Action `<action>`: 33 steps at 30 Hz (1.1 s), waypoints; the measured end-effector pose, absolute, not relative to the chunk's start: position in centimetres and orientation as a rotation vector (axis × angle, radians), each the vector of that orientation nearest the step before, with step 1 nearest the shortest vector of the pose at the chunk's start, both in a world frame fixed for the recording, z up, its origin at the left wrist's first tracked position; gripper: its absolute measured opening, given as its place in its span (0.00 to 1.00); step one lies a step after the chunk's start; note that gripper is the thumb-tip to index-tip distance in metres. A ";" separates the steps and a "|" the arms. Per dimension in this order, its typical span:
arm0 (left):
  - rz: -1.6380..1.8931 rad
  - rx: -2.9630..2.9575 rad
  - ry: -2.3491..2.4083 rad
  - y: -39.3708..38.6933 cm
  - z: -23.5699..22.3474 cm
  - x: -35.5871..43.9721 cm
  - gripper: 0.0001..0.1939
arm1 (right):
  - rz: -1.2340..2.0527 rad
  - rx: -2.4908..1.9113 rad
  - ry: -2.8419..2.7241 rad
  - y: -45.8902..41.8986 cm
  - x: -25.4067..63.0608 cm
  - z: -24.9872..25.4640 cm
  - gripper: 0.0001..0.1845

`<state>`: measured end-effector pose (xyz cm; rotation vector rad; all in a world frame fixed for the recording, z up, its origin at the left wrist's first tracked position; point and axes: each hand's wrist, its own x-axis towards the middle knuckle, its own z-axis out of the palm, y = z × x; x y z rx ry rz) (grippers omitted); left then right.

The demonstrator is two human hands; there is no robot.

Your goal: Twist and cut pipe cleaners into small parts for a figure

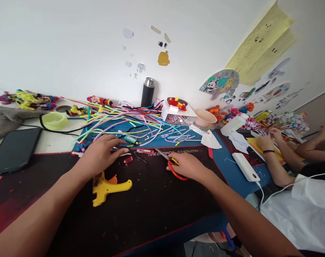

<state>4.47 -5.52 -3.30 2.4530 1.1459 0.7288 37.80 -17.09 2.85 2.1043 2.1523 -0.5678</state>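
Note:
My right hand (188, 166) grips scissors (175, 170) with orange and yellow handles, their metal blades pointing up and left over the dark mat. My left hand (105, 153) hovers low at the mat's back edge, thumb and forefinger apart, above small bits that the fingers partly hide. A thin black fuzzy strand (141, 159) trails right from beside it. Close by lie a small red, speckled piece (128, 160) and a pink-and-white packet (145, 151). Nearer to me, below my left hand, rests a yellow glue gun (109, 189).
Colourful pipe cleaners (125, 121) pile up at the back, before a black thermos (148, 92). A white box (178, 114) and a beige bowl (205, 119) stand to their right. At left lies a phone (15, 151); at right, a white power bank (245, 167). Other people's hands (266, 142) work farther right.

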 end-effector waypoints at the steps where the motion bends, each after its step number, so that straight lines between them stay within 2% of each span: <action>1: 0.746 2.421 1.173 -5.5 -3.3 4.4 0.23 | -0.503 2.022 2.150 -17.1 37.9 3.0 0.17; 4: 0.766 2.332 1.201 -5.4 -2.5 4.2 0.21 | -0.424 1.866 2.169 -16.9 37.9 4.0 0.19; 7: 0.768 2.271 1.229 -5.2 -0.7 4.1 0.20 | -0.399 1.804 2.174 -16.2 37.8 5.0 0.11; 14: 0.353 2.406 1.054 -3.8 3.0 8.5 0.13 | -0.482 1.886 2.368 -12.9 37.3 2.4 0.14; 23: 0.154 2.544 1.036 1.8 -0.7 14.1 0.22 | -0.536 2.039 2.450 -7.8 34.4 0.2 0.17; 33: 0.057 2.623 0.972 3.4 -2.0 15.3 0.22 | -0.519 2.058 2.348 -6.2 35.1 -0.8 0.20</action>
